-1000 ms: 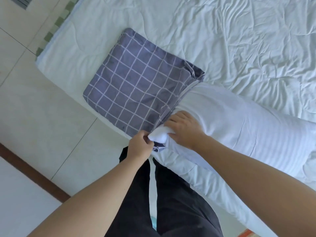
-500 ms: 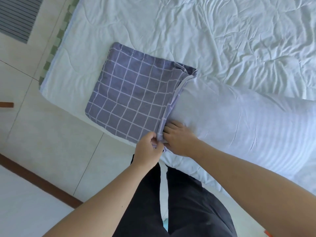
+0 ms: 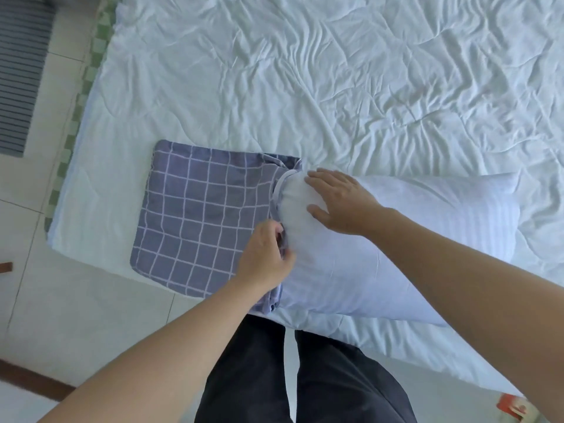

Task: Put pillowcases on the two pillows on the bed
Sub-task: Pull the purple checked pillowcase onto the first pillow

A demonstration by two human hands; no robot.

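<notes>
Obs., head view, looking down at bed edge.

Pillow (image 3: 381,261): white, faint stripe weave, lies on the bed (image 3: 335,71) w/ long axis running L–R, near the front edge. Its L end is tucked a short way into the pillowcase mouth; most of the pillow is bare.

Pillowcase (image 3: 198,221): grey-blue w/ white grid lines, lies mostly flat on the bed to the L of the pillow, near the bed's L corner. Open hem w/ pale edging curves round the pillow's L end; fabric bunched at the far corner of the mouth and at the near corner by the bed edge.

Left hand (image 3: 265,257): fingers curled, pinching the pillowcase hem at the mouth, near side of pillow end.

Right hand (image 3: 338,203): flat, fingers spread and fairly straight, pressing on top of the pillow's L end just beside the hem. Not gripping anything.

Hands near each other, not touching.

Bed cover white, heavily creased. Person stands at the bed edge, dark trousers (image 3: 305,377) visible below. Pale tiled floor (image 3: 61,315) at L; striped dark mat (image 3: 18,71) at top L. Only one pillow seen in frame.
</notes>
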